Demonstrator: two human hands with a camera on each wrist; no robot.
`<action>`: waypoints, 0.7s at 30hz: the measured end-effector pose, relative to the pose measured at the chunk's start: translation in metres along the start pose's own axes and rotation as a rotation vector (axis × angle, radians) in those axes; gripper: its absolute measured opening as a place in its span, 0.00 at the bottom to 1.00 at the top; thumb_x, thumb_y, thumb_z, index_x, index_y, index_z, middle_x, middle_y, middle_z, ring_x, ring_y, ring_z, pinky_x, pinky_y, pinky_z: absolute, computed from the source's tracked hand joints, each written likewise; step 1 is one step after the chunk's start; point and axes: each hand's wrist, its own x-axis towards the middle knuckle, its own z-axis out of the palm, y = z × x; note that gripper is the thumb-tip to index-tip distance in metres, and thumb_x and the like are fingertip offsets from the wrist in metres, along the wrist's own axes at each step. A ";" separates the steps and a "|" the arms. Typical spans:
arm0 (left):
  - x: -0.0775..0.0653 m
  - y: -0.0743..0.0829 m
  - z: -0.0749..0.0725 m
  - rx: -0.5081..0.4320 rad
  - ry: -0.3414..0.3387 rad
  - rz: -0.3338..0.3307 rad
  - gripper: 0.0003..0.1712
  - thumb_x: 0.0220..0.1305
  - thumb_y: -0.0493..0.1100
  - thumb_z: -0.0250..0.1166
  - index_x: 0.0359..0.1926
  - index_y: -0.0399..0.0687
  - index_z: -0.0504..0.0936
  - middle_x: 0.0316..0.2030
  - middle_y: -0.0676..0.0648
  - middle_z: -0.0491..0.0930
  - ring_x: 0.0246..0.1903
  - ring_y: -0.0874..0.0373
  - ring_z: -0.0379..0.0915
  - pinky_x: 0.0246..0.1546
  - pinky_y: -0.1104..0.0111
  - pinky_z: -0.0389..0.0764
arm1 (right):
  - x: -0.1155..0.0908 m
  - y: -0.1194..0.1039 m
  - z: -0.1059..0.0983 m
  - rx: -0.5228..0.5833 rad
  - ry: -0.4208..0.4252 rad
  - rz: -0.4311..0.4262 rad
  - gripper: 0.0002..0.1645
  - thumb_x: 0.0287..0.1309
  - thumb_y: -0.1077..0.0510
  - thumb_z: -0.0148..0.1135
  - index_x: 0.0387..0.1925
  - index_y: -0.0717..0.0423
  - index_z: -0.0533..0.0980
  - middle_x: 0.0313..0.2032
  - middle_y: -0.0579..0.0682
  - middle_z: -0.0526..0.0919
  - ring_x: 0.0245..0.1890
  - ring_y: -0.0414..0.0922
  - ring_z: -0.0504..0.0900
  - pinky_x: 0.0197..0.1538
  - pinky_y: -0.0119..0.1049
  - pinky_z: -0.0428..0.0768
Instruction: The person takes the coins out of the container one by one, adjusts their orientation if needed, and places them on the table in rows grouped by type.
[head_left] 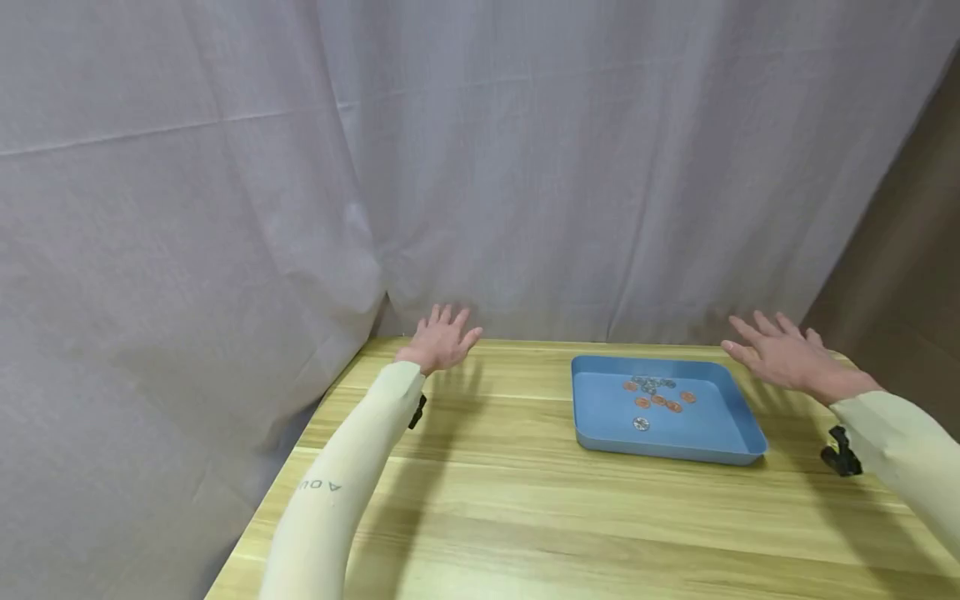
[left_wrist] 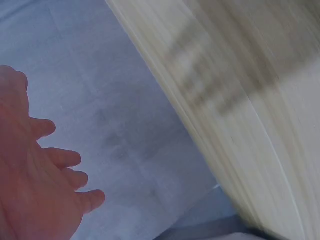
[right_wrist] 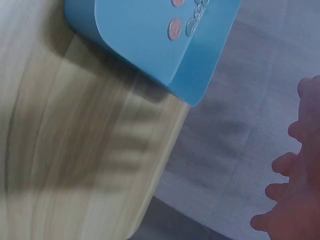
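Note:
My left hand (head_left: 438, 340) hovers over the far left part of the table, fingers straight and spread, holding nothing. In the left wrist view its palm (left_wrist: 40, 180) shows at the left side. My right hand (head_left: 787, 358), also spread and holding nothing, is raised just right of a shallow blue tray (head_left: 607, 417). Several copper-coloured coins (head_left: 642, 402) and several silver-coloured coins (head_left: 641, 423) lie flat in the tray, most of them bunched near its far wall. In the right wrist view, the tray (right_wrist: 135, 35) stands apart from the right hand (right_wrist: 295, 185).
A wooden table (head_left: 510, 517) with a pale striped grain carries the tray. Grey cloth (head_left: 510, 183) hangs behind its far edge and along the left. Darker brown cloth (head_left: 900, 275) hangs at the right. Both hands cast shadows on the wood.

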 end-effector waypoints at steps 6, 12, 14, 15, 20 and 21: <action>0.004 0.012 0.006 -0.047 -0.002 0.043 0.40 0.74 0.68 0.32 0.78 0.52 0.46 0.77 0.36 0.44 0.77 0.38 0.37 0.73 0.45 0.49 | 0.001 -0.002 0.009 0.020 0.044 -0.018 0.48 0.72 0.30 0.31 0.77 0.59 0.43 0.71 0.78 0.40 0.68 0.80 0.39 0.59 0.81 0.42; 0.008 0.028 0.011 -0.134 0.012 0.082 0.40 0.75 0.67 0.33 0.78 0.51 0.46 0.77 0.37 0.45 0.76 0.41 0.41 0.73 0.47 0.52 | 0.002 0.000 0.016 0.028 0.065 -0.045 0.46 0.74 0.34 0.29 0.74 0.66 0.47 0.71 0.78 0.41 0.70 0.77 0.39 0.62 0.78 0.44; 0.009 0.034 0.012 -0.160 0.020 0.096 0.40 0.75 0.67 0.33 0.78 0.51 0.46 0.77 0.38 0.46 0.76 0.41 0.43 0.73 0.49 0.52 | 0.002 0.002 0.020 0.041 0.064 -0.051 0.45 0.75 0.36 0.28 0.74 0.68 0.46 0.71 0.78 0.41 0.70 0.77 0.38 0.63 0.77 0.44; 0.009 0.037 0.013 -0.172 0.021 0.104 0.40 0.75 0.67 0.33 0.78 0.51 0.46 0.77 0.38 0.47 0.76 0.42 0.44 0.73 0.49 0.53 | 0.001 0.002 0.022 0.043 0.063 -0.051 0.45 0.75 0.35 0.28 0.74 0.69 0.46 0.71 0.78 0.41 0.71 0.77 0.38 0.63 0.77 0.44; 0.011 0.050 0.021 -0.210 0.027 0.132 0.40 0.75 0.66 0.34 0.78 0.51 0.46 0.76 0.41 0.51 0.75 0.43 0.50 0.72 0.51 0.56 | -0.005 0.004 0.032 0.062 0.065 -0.041 0.45 0.75 0.35 0.29 0.74 0.69 0.46 0.71 0.78 0.40 0.70 0.77 0.37 0.61 0.79 0.44; 0.012 0.052 0.022 -0.217 0.027 0.133 0.40 0.75 0.67 0.34 0.78 0.52 0.46 0.76 0.42 0.51 0.75 0.43 0.50 0.73 0.51 0.56 | -0.006 0.005 0.034 0.061 0.066 -0.038 0.46 0.75 0.35 0.29 0.74 0.68 0.46 0.71 0.78 0.40 0.70 0.77 0.38 0.61 0.79 0.44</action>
